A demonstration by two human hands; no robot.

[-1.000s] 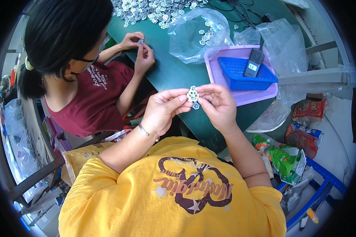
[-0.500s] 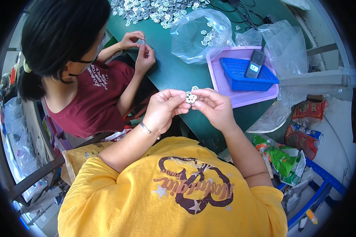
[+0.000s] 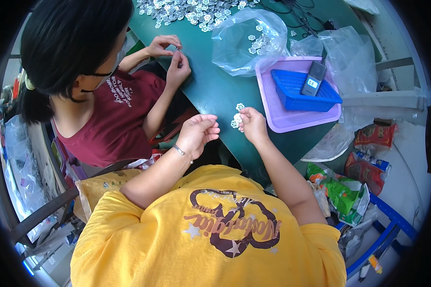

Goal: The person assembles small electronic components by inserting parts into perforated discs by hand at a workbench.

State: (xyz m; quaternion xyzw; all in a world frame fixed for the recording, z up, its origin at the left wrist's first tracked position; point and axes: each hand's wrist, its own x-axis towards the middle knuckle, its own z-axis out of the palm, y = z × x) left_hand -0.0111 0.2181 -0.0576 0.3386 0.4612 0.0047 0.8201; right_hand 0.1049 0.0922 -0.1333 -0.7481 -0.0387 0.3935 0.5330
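The T-shirt [image 3: 143,239] is yellow, brown-printed, short-sleeved; the bracelet [image 3: 179,150] is silvery.

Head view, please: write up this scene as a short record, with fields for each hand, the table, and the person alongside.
Left hand: loosely curled, no piece visible in it
Right hand: pinching pale flower-shaped pieces
Table: green, heap of similar pieces at the far side
Bag: clear plastic, some pieces inside
Tray: purple, blue basket in it, dark handheld device resting in the basket
Co-worker: maroon top, both hands raised close together
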